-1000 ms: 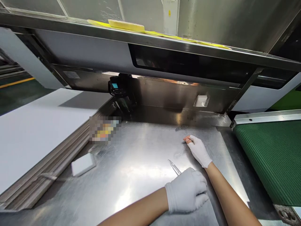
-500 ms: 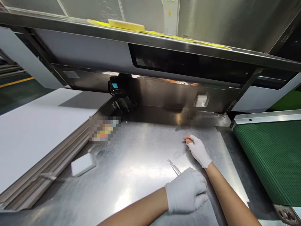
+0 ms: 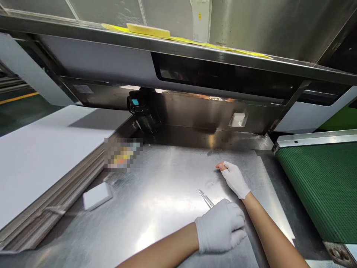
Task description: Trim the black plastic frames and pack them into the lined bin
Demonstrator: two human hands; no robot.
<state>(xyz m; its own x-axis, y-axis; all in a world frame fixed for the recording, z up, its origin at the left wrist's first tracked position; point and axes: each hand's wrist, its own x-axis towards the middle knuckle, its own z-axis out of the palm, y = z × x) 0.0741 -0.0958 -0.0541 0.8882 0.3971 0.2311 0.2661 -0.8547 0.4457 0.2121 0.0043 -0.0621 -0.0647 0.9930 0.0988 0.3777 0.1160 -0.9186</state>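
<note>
My left hand (image 3: pixel 220 227), in a white glove, is closed in a fist low over the metal worktop (image 3: pixel 167 178). From its far side sticks out a silver utility knife (image 3: pixel 205 198), blade pointing up and left; its rear end is hidden in or under the hand. Farther off, my right hand (image 3: pixel 234 180) rests near the worktop in a white glove that leaves some fingertips bare. Its thumb and fingers are drawn together, pointing left. Whether anything small lies between them cannot be seen.
To the left lie a white block (image 3: pixel 97 196) and a large white board (image 3: pixel 55 149). A black-topped jug (image 3: pixel 142 111) stands at the back. At the right runs a green conveyor belt (image 3: pixel 320 186). Across the top, a metal rail (image 3: pixel 189 48) carries yellow strips (image 3: pixel 147 30).
The bare fingertips of my right hand have drawn closer together. My left hand and the knife stay in place; the whole view has shifted very slightly.
</note>
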